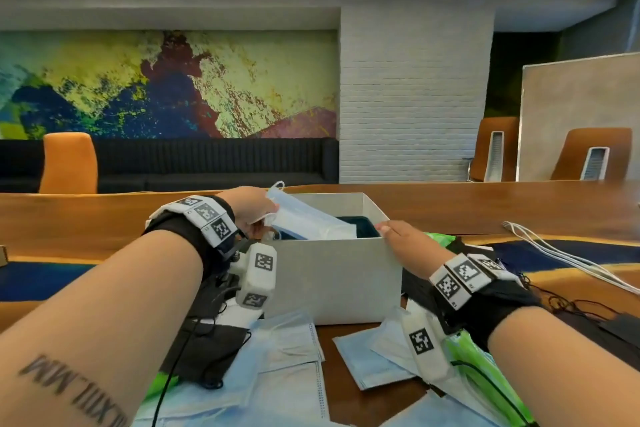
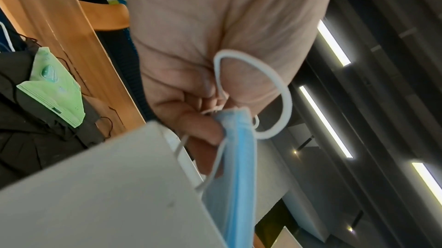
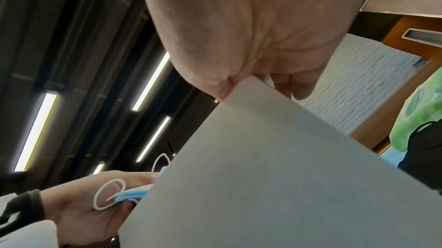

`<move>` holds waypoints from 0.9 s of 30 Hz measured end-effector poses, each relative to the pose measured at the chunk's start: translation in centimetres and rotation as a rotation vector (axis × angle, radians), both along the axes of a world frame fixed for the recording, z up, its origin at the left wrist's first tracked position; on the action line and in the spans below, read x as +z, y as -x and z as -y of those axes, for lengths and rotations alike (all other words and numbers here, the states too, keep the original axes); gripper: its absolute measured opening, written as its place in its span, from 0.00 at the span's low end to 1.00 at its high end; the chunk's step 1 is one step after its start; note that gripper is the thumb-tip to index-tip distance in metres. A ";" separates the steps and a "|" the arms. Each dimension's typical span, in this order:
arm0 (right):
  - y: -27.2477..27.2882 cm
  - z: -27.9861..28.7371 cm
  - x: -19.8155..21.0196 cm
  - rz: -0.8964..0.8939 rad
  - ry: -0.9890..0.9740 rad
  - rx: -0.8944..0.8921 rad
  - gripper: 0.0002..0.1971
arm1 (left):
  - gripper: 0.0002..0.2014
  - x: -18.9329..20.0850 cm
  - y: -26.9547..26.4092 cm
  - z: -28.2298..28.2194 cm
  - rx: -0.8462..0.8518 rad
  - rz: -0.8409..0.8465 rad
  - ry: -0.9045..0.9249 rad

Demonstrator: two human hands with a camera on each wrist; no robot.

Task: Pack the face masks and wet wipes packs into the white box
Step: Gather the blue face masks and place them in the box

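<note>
Here, left hand (image 1: pixel 250 210) pinches blue masks (image 1: pixel 304 218) at left end, stack tilted, lower end inside white box (image 1: pixel 332 274). Ear loop (image 2: pixel 267 91) hangs free by thumb. Right hand (image 1: pixel 407 246) grips box's near right corner, thumb on rim. More masks (image 1: pixel 291 367) and green wipes pack (image 1: pixel 485 374) lie on table (image 1: pixel 485 204) in front of box.

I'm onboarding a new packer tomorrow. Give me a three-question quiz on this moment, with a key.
1. True or false: the left hand pinches blue face masks at the white box.
2. Which part of the box does the right hand hold? A) its near right corner B) its far wall C) its base
3. Fill in: loose masks on the table in front of the box are mostly ____ in colour.

Key: 1 true; 2 A; 3 blue
</note>
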State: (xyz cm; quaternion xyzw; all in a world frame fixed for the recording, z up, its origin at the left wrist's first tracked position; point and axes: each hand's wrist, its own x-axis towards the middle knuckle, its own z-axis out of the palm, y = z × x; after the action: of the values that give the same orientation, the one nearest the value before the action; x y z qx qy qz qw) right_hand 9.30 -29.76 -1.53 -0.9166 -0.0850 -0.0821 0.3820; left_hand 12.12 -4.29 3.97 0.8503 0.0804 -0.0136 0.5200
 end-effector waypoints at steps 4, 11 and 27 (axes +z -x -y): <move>-0.6 0.0 -0.7 -0.002 -0.070 0.006 0.22 | 0.14 -0.5 -1.1 1.5 -0.047 0.022 -0.064; -1.8 0.8 -1.9 0.043 0.011 0.081 0.24 | 0.12 -0.2 -2.0 2.2 -0.167 -0.102 -0.455; -1.7 1.0 -2.2 0.058 0.031 0.085 0.23 | 0.20 0.4 1.0 3.3 -0.143 -0.001 -0.437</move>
State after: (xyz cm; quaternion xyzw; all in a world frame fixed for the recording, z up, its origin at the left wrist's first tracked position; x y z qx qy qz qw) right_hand 11.01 -30.72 -3.70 -0.9152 -0.1362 -0.0909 0.3683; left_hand 11.11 -7.59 4.33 0.9463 0.0212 -0.0331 0.3210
